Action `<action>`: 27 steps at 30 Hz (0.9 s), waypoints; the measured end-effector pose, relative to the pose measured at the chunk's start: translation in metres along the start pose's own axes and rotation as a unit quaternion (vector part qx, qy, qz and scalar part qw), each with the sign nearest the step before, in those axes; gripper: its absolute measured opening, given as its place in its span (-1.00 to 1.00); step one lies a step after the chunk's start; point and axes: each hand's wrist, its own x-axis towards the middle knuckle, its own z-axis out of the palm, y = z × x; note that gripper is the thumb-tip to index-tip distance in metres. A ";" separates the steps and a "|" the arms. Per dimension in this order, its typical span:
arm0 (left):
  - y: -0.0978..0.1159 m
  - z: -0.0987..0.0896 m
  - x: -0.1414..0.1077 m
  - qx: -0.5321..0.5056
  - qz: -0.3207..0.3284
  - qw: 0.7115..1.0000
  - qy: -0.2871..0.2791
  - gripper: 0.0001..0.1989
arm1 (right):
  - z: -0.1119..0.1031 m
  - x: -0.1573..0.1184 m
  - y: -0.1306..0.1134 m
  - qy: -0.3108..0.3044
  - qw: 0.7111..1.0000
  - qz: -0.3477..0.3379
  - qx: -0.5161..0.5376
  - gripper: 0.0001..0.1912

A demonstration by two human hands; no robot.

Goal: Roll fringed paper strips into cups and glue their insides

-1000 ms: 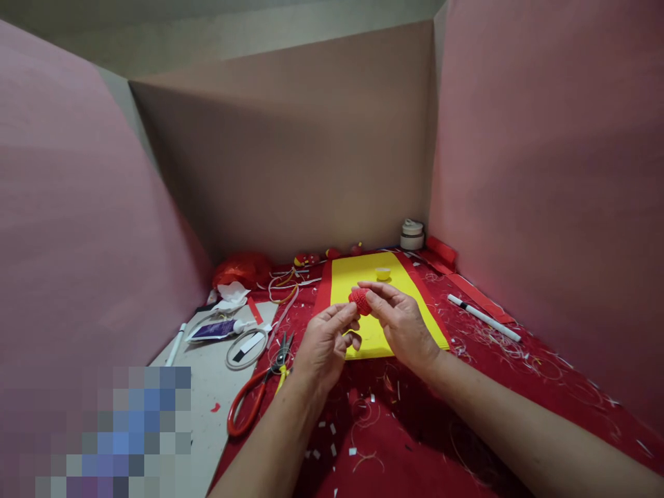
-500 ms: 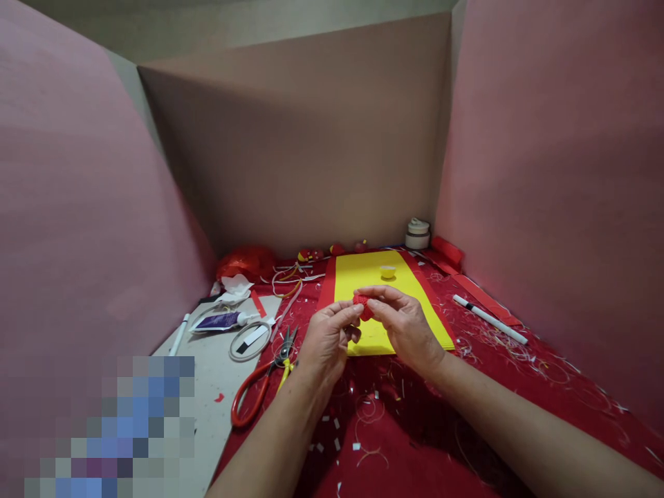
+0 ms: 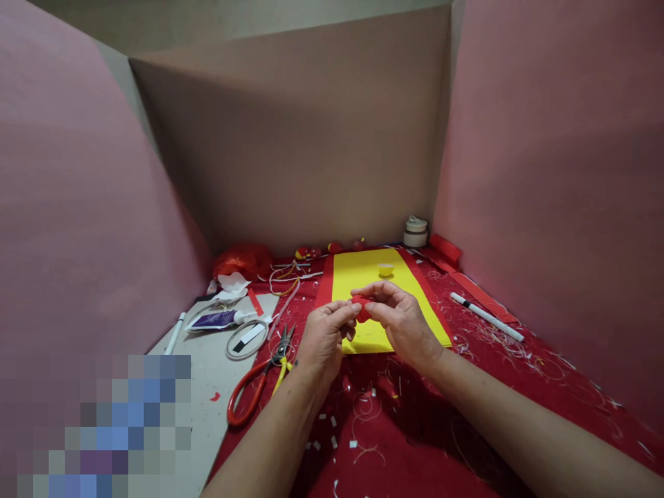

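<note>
A small red textured piece (image 3: 362, 307) is pinched between my two hands over the near part of a yellow sheet (image 3: 357, 273). My left hand (image 3: 328, 332) grips its left side between thumb and fingers. On the other side, my right hand (image 3: 402, 315) holds it with thumb and forefinger, the fingers curving over its top. A tiny yellow cup-shaped piece (image 3: 386, 270) sits on the sheet beyond my hands. Scissors with red handles (image 3: 247, 394) and a yellow-handled tool (image 3: 282, 373) lie left of my left wrist.
Thread and paper scraps litter the red cloth (image 3: 394, 443). On the left are a purple tube (image 3: 214, 320) and a ring (image 3: 247, 339). A white marker (image 3: 487, 317) lies right, a lidded pot (image 3: 416, 232) at the back. Pink walls rise either side.
The whole view has shifted slightly. Both hands keep their hold on the red piece, which looks slightly turned between the fingers.
</note>
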 end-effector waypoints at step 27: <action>0.002 -0.003 0.004 0.006 -0.027 0.999 -0.016 -0.78 | -0.002 0.002 0.000 -0.007 1.000 0.018 -0.008 -0.89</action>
